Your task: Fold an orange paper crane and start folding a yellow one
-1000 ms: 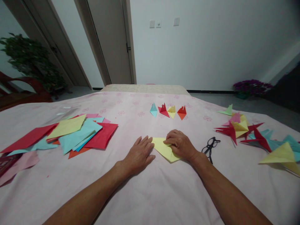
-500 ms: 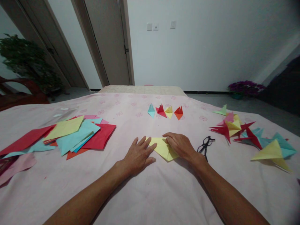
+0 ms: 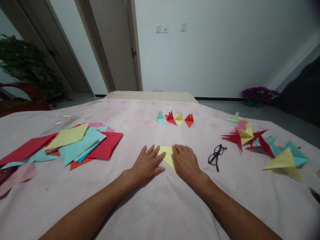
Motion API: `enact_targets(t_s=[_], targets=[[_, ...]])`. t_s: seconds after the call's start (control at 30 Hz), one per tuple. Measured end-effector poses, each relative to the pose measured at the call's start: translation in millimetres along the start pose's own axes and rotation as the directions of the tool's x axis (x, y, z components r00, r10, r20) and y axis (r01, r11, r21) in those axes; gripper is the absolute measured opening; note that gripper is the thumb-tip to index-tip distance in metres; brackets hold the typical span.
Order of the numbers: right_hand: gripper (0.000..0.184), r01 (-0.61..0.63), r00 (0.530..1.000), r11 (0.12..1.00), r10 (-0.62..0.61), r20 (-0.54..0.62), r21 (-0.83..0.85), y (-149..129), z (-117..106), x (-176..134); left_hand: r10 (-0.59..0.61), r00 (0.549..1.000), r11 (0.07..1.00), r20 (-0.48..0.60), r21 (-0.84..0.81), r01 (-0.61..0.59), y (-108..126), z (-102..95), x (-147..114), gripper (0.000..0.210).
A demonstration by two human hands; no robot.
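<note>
A folded sheet of yellow origami paper lies flat on the cloth between my hands, its lower part tapering to a point. My left hand rests on its left edge with the fingers spread. Flat over the right side lies my right hand, fingers stretched forward and hiding that part of the sheet. Beyond them stands a row of small folded cranes: a light blue crane, a red crane, a yellow crane and an orange crane.
Loose coloured paper sheets are piled on the left. Black eyeglasses lie right of my right hand. Several larger folded paper pieces sit at the far right. A pink flowered tablecloth covers the table.
My right hand has gone from bent fingers on the paper to lying flat across its right side, covering more of it. The left hand stays in place. The view has shifted slightly.
</note>
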State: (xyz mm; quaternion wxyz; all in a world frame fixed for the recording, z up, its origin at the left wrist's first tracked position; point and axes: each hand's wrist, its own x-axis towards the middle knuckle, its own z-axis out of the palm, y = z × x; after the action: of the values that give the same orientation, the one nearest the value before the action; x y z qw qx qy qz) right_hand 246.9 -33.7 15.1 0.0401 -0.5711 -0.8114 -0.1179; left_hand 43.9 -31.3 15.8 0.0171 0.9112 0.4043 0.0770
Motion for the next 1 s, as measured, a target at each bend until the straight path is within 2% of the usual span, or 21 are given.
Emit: enact_targets(t_s=[0.1, 0.2, 0.23, 0.37, 0.5, 0.63, 0.8, 1.0], targets=[[0.038, -0.009, 0.999, 0.999, 0.010, 0.031, -0.035, -1.6, 1.1, -0.5, -0.035, 0.999, 0.999, -0.001, -0.037, 0.035, 2.2, -9.3, 11.8, 0.037], [0.036, -0.011, 0.998, 0.999, 0.014, 0.056, -0.048, -5.0, -1.2, 0.3, -0.191, 0.980, 0.981, -0.049, -0.028, 0.190, 10.0, -9.6, 31.6, 0.028], [0.036, -0.007, 0.998, 0.999, 0.010, 0.062, -0.049, -5.6, -2.2, 0.5, -0.222, 0.972, 0.975, -0.073, -0.034, 0.220, 13.5, -6.4, 38.2, 0.026], [0.039, -0.011, 0.997, 0.999, 0.014, 0.080, -0.046, -4.5, -2.6, 0.4, -0.177, 0.977, 0.983, -0.120, -0.077, 0.169, 25.7, 17.3, 54.0, 0.036], [0.043, -0.006, 0.998, 1.000, 0.007, 0.061, -0.020, 0.7, 4.2, -1.7, -0.132, 0.985, 0.991, -0.111, -0.023, 0.130, 25.6, 33.8, 49.3, 0.050], [0.043, 0.007, 1.000, 1.000, -0.007, 0.027, -0.005, 4.5, 11.3, -5.3, -0.077, 0.994, 0.997, -0.081, 0.019, 0.079, 17.8, 32.1, 37.4, 0.061], [0.045, -0.034, 0.999, 0.998, 0.035, 0.021, -0.045, 4.9, 8.4, -8.8, -0.113, 0.992, 0.993, -0.055, 0.032, 0.115, 13.8, 27.6, 28.1, 0.069], [0.037, -0.131, 0.985, 0.988, 0.139, 0.101, -0.086, 15.7, -8.1, -5.6, -0.173, 0.984, 0.984, -0.053, 0.029, 0.175, 8.3, 28.7, 21.0, 0.071]])
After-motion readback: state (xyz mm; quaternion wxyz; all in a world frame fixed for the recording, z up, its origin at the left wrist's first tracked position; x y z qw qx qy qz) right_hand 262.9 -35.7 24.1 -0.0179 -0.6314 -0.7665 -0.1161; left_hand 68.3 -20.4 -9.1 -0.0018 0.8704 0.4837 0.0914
